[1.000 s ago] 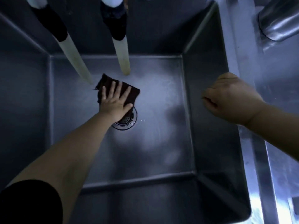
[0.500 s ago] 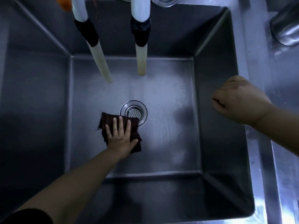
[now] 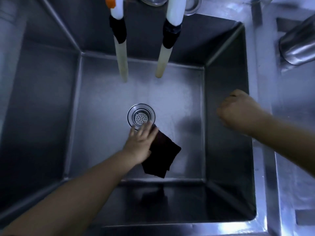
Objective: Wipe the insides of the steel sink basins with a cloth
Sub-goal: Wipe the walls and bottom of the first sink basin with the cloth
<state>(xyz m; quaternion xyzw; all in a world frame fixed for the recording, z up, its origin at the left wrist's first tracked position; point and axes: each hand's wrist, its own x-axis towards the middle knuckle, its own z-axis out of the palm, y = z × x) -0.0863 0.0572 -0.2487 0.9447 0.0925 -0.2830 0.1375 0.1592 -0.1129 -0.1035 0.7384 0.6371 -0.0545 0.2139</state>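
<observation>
I look straight down into a deep steel sink basin [image 3: 54, 116]. On its floor lies a dark cloth [image 3: 162, 155], just near-right of the round drain strainer [image 3: 141, 116]. My left hand [image 3: 140, 142] lies flat on the cloth's left part with straight fingers that reach the drain's edge. My right hand [image 3: 238, 111] hangs above the basin's right wall, fingers curled under and holding nothing.
Two hoses [image 3: 121, 53] with black-taped joints hang from the back into the basin. A steel cylinder [image 3: 301, 43] lies on the counter at the upper right. Steel bowls [image 3: 190, 5] stand behind the back rim. The sink's right rim [image 3: 262, 167] runs beside my right forearm.
My left hand has swept the cloth from behind the drain toward me, then rightward across the basin floor. The right hand stayed near the right wall.
</observation>
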